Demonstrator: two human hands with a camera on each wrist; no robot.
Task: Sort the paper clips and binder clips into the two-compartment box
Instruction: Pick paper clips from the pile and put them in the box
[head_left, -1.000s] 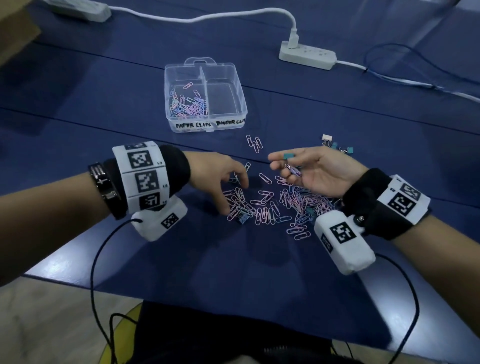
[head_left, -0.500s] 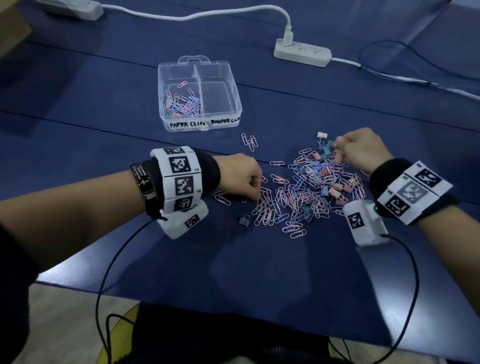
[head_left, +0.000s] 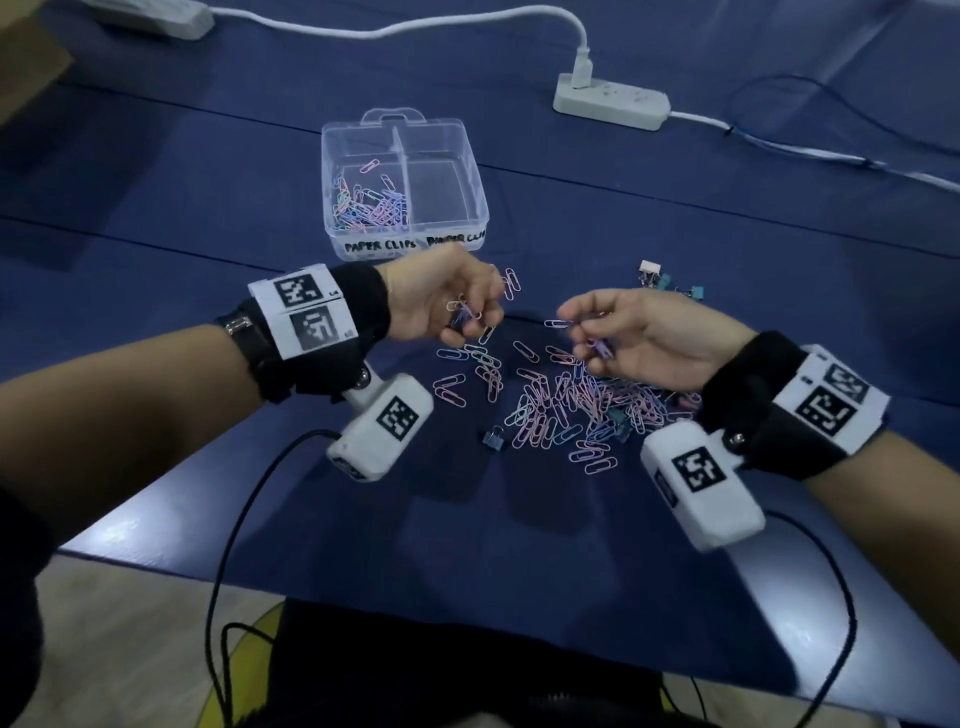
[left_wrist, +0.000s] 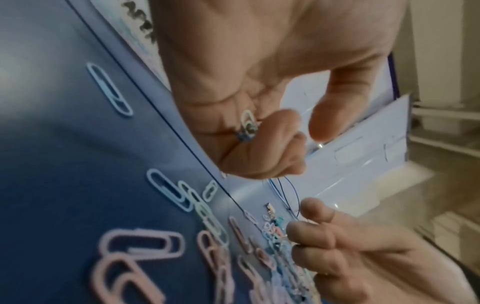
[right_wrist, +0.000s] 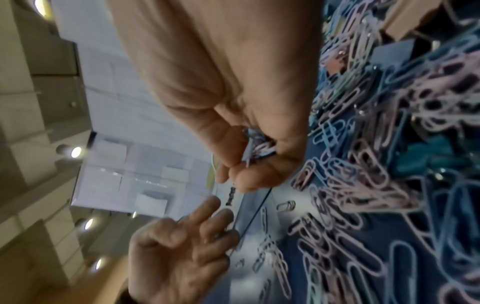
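The clear two-compartment box (head_left: 332, 171) stands at the back. Its left part, labelled PAPER CLIPS, holds several pastel paper clips (head_left: 369, 205); the right part looks bare. A loose pile of paper clips (head_left: 566, 400) lies in front of me, a small blue binder clip (head_left: 493, 436) at its near edge. More binder clips (head_left: 670, 283) lie behind my right hand. My left hand (head_left: 475, 312) is raised just before the box, fingers curled round a few paper clips (left_wrist: 248, 123). My right hand (head_left: 587, 332), palm up over the pile, pinches a bunch of paper clips (right_wrist: 257, 148).
A white power strip (head_left: 610, 101) with a plugged cable lies behind the box, a second one (head_left: 156, 13) at the far left. A cardboard box corner (head_left: 26, 62) shows at the top left. Black wrist-camera cables hang over the table's near edge (head_left: 218, 566).
Both hands have come up off the pile with paper clips in them. The left moved toward the box; the right left the binder clips, moved left and turned palm up.
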